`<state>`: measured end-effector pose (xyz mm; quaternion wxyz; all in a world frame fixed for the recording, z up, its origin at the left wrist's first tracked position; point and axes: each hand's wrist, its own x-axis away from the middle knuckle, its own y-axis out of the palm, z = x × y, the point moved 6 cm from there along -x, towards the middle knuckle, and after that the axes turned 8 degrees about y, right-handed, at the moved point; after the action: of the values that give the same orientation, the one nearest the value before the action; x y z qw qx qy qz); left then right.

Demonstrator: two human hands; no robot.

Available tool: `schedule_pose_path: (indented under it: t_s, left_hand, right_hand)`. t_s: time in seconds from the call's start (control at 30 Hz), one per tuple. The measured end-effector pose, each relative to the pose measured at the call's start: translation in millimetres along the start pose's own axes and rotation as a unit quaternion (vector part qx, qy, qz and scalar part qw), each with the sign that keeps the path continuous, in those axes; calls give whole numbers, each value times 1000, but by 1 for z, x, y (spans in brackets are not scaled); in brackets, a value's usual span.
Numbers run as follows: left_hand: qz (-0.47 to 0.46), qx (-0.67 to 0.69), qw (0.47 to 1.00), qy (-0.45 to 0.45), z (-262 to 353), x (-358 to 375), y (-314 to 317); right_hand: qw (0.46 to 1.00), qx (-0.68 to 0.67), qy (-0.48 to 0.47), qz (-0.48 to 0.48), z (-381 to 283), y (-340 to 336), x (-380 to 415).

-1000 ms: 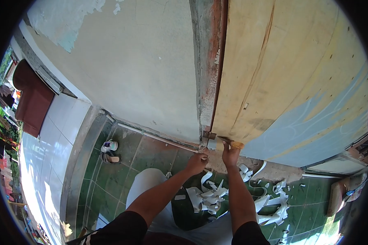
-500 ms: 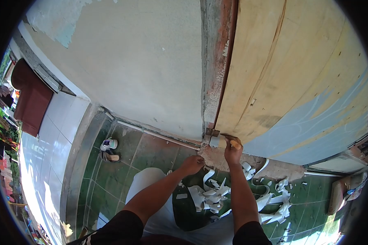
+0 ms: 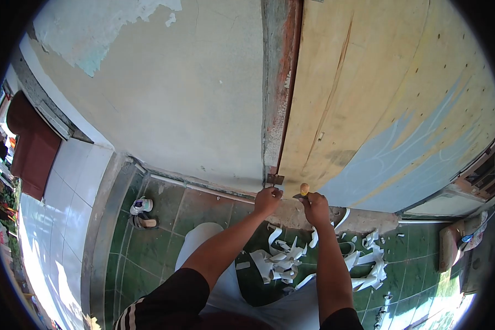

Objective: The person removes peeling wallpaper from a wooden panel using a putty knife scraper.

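Note:
My right hand is closed around a putty knife, its yellowish handle end up and its dark blade pointing left. It is near the bottom edge of the wooden door, partly bare yellow wood and partly covered in a light blue layer. My left hand has its fingers pressed together at the door's lower corner, just under a rusty hinge. Whatever those fingers hold is hidden. Peeled white strips lie in a curled heap on the floor below my hands.
A pale wall with flaking paint stands left of the door frame. A pipe runs along its foot. Shoes rest on the green tiles to the left. A brown sofa is farther left, and a bundle lies at right.
My left hand has moved up to the door's corner by the hinge. My right hand has turned the putty knife and drawn its blade away from the hinge. The view has shifted slightly.

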<state>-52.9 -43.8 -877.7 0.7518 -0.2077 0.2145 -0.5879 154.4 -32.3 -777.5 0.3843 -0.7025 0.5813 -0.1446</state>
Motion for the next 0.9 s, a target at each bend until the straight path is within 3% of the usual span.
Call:
schedule_pose_path:
  t_s: [0.13,0.23,0.33,0.43,0.73,0.9]
  left_hand:
    - [88,-100,991,-7,27,-15,6]
    - [41,-179,983,-17,26,-28,3]
    - [88,-218,969,81,21,-30,3]
    - [131,-206,963,116,15,-28,10]
    - [208,-163,964,31,34,-18,6]
    - [270,-106,955,-62,40,-8,18]
  right_hand:
    - [997,25,24,67,9,-30,39]
    - [996,46,57,48,26,-35,50]
    - [996,55,60,28,38,-30,53]
    - [997,54,42,22,33,-32,49]
    - [999,38,8,4,19,-39,40]
    - [999,35,11,-3,24,-37,35]
